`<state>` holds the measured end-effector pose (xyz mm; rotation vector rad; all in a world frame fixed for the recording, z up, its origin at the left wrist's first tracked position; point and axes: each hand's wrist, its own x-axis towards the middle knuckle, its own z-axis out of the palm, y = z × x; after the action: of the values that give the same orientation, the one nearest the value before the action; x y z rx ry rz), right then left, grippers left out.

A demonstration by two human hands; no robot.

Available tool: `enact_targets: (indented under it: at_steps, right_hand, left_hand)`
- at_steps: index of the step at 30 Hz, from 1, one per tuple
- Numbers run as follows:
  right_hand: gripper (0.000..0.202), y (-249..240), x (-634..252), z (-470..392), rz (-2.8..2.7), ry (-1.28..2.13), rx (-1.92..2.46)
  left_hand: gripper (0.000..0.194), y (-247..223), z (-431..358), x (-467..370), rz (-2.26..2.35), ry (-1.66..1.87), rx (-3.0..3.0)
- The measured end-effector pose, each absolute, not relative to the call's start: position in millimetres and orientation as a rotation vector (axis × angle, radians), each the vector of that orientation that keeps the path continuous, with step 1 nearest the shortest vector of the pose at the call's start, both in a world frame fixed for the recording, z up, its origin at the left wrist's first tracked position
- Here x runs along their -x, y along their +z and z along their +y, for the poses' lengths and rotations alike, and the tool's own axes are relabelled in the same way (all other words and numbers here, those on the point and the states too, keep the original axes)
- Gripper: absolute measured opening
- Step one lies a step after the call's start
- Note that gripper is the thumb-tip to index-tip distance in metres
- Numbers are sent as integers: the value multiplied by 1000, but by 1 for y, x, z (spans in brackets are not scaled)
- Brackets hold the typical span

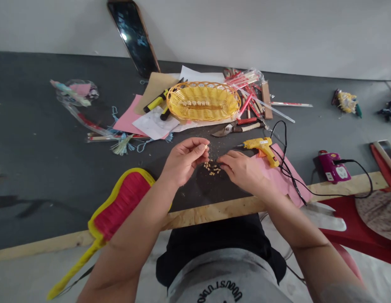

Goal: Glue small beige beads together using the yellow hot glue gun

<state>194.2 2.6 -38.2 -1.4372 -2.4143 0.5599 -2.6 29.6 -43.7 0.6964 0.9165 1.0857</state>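
Note:
My left hand point(187, 159) is closed in a pinch, and a small pale piece point(206, 147) shows at its fingertips. Just below lies a loose cluster of tiny tan pieces point(212, 168) with crumbs around it on the dark tabletop. My right hand point(238, 166) reaches the right edge of that cluster with its fingers drawn together; what they hold, if anything, is too small to make out. Right of it rests a yellow hot glue gun point(261, 147) on pink paper. Beyond both hands stands a yellow woven basket point(203, 115) with a row of small pale pieces inside.
Pruning shears point(236, 127) lie before the basket. A phone point(134, 38) leans on the wall. Wrapped sticks point(246, 84) pile up behind. A red fan with yellow edging point(122, 206) overhangs the front edge at left. A purple power adapter point(334, 167) sits right, its cord trailing.

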Motion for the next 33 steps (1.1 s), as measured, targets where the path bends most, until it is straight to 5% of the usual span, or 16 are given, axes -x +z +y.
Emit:
enact_targets:
  at_steps: [15,24,33]
  right_hand:
    - [22,-48,-178,8,-2565,441,1557]
    - [11,-33,-186,8,-1910,616,1242]
    - [10,-32,-176,6,-1877,547,1094]
  left_hand:
    - [31,-44,29,3,831,1065,-705]
    - [32,-43,26,1,859,1003,-656]
    - [33,-42,24,-1,832,956,-671]
